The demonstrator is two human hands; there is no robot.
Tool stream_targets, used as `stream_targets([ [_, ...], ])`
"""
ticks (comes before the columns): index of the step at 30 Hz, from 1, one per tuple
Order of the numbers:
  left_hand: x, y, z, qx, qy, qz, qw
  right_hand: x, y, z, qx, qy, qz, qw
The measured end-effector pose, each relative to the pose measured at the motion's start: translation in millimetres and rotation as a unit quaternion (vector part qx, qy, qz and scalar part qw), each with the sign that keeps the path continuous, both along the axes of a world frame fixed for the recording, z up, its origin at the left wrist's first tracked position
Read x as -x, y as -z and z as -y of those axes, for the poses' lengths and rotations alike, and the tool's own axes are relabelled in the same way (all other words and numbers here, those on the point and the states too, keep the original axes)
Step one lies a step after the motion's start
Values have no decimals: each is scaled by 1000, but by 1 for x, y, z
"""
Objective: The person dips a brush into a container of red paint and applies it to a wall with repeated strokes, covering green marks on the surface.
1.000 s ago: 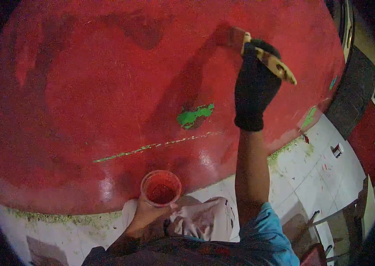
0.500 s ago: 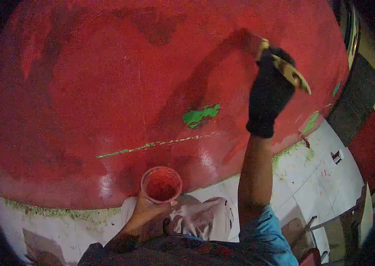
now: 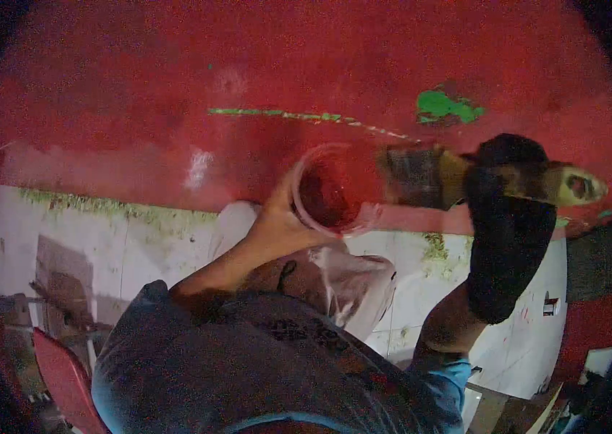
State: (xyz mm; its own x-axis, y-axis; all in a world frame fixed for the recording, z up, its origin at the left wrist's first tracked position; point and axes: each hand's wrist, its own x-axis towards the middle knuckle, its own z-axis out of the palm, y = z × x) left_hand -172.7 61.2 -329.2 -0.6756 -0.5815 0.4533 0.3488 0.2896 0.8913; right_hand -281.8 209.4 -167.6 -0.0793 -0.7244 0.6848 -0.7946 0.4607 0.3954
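Note:
My left hand point(image 3: 273, 226), bare, grips a clear plastic cup point(image 3: 327, 189) with red paint in it, tilted toward the right. In my right hand point(image 3: 510, 217), which wears a black glove, is a wide paintbrush point(image 3: 458, 177) with a pale wooden handle. The brush lies level, its dark bristles pointing left and just beside the cup's rim. Both are held in front of a large curved red painted surface point(image 3: 139, 79). A green patch point(image 3: 445, 107) and a thin green scratch line point(image 3: 306, 116) show through the red.
Below the red surface is a white tiled floor point(image 3: 74, 231) with green moss along the edge. A red chair point(image 3: 63, 380) stands at the lower left. Dark objects and a red shape sit at the far right.
The right hand has come down from high on the red surface and turned the brush level beside the cup. The cup has been lifted and tilted. The view has swung downward.

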Motion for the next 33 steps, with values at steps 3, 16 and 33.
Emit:
stream_targets([
  [3,0,3,-1,-1,28,-15,1000,-2,20,9,95,-214,512,826],
  [16,-4,17,-6,-73,99,24,992,-10,48,33,-10,-201,413,888],
  [33,-7,3,-7,-84,126,-28,988,-6,62,42,-23,-178,409,895],
])
